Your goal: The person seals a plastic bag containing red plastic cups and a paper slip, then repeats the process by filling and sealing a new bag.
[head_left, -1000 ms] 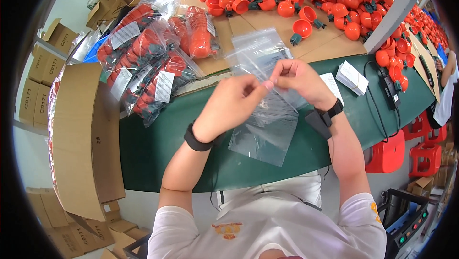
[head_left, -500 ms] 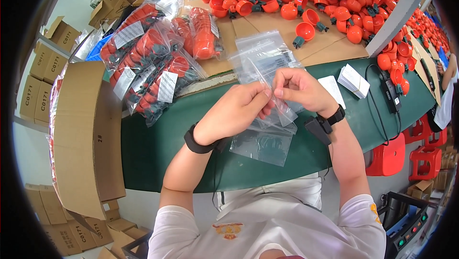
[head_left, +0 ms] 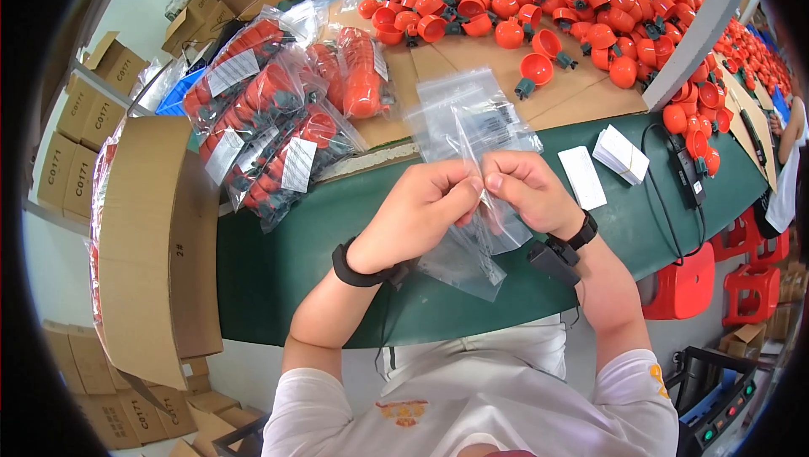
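My left hand [head_left: 421, 212] and my right hand [head_left: 535, 191] meet over the green table, thumbs and forefingers pinched close together on the edge of a clear plastic bag [head_left: 497, 233]. The bag hangs crumpled below the fingertips, with nothing visible inside. Just beyond the hands, more flat clear bags [head_left: 459, 90] lie overlapped on cardboard and the table edge. To the right of my right hand are a white card [head_left: 582, 177] and a stack of white cards [head_left: 622, 154]. Both wrists wear black bands.
Filled bags of red cups [head_left: 270, 90] lie at left beside an open carton [head_left: 156, 238]. Loose red cups with dark fittings [head_left: 539, 69] are heaped at the back, near a slanted grey post [head_left: 699, 44]. A black power adapter [head_left: 687, 174] with cable and red stools [head_left: 684, 284] are at right.
My right hand has come down and closer to my left, its fingertips now at the bag's edge. The white card beside it shows whole. The view has shifted slightly.
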A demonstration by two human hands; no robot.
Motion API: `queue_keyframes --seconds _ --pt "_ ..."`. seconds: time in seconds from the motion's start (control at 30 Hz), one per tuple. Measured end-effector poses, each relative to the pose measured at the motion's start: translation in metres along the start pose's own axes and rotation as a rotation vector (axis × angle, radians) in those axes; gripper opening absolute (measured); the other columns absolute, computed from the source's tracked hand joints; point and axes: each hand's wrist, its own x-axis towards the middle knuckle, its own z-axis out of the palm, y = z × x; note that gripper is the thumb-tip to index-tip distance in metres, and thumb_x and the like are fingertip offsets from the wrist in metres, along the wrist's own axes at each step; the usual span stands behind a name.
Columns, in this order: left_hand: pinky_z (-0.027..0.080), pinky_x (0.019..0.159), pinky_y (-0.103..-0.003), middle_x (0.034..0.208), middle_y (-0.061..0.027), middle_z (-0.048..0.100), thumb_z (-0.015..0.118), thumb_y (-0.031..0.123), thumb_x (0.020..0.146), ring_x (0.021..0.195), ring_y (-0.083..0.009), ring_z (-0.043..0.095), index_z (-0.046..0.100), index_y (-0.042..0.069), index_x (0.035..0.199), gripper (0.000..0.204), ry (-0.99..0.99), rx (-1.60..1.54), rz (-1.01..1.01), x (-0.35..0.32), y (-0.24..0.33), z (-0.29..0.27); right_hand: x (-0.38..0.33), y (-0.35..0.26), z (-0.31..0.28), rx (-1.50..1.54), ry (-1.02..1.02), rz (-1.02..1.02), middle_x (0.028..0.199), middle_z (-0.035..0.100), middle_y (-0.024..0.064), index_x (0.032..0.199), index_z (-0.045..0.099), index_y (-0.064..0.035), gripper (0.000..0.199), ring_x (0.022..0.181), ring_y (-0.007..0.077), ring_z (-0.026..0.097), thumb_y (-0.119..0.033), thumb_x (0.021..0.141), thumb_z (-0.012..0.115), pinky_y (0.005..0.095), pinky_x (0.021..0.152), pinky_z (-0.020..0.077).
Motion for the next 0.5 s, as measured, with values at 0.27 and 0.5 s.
queue_keyframes --seconds 0.27,0.5 --pt "0.042 0.067 -0.025 0.07 0.0016 0.058 0.051 0.014 0.1 0.069 -0.0069 0.051 0.06 0.002 0.081 0.025 0.058 -0.177 0.09 0.007 -0.006 -0.001 0.002 -0.005 0.005 0.233 0.125 -0.022 0.083 0.062 0.0043 0.084 0.054 -0.004 0.025 0.069 0.0125 0.061 -0.018 0.105 0.053 0.0281 0.066 0.0494" --pt "0.041 0.059 -0.027 0.062 -0.0027 0.056 0.055 0.013 0.098 0.062 -0.0071 0.05 0.057 -0.002 0.074 0.029 0.255 0.417 0.049 0.007 -0.004 -0.016 0.008 0.004 -0.017 -0.012 0.281 -0.117 0.079 0.063 0.0014 0.078 0.055 -0.0052 0.022 0.07 0.0082 0.058 -0.009 0.099 0.06 0.0255 0.067 0.0482"
